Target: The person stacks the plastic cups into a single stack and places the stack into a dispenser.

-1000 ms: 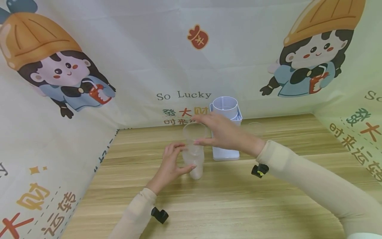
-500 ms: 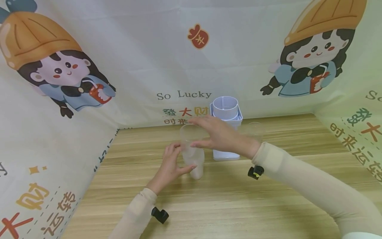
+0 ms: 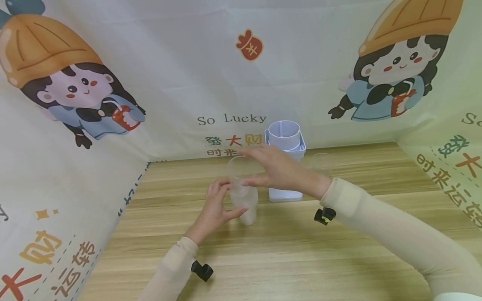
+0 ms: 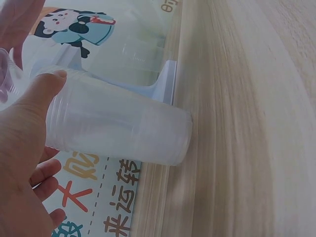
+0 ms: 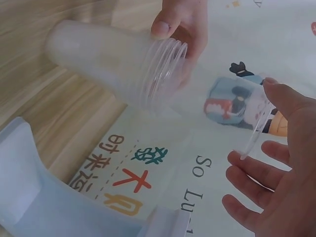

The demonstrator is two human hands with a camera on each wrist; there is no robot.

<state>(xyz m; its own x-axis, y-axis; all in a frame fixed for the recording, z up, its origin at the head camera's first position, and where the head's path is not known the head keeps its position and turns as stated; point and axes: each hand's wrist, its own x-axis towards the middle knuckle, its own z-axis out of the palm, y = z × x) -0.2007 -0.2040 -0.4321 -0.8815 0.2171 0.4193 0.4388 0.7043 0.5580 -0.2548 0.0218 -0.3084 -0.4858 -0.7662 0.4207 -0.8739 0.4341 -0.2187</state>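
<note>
A stack of clear plastic cups (image 3: 248,213) stands upright on the wooden table, several rims showing in the right wrist view. My left hand (image 3: 214,207) holds the stack near its top, thumb on the near side and fingers round the far side. Above it, my right hand (image 3: 280,169) grips a single clear plastic cup (image 5: 232,106) by its rim, between the thumb and fingers. This cup is upright, and its lower end overlaps the mouth of the stack in the head view.
A white holder (image 3: 285,195) with a round tube (image 3: 284,136) on top stands just behind the right hand. Another clear cup (image 3: 321,161) shows faintly beyond the right wrist. Printed cloth (image 3: 169,62) walls in the wooden table (image 3: 286,251) at the back and sides.
My right hand has shifted slightly left with the single cup, mostly in the first half second. The left hand and the stack have stayed in place.
</note>
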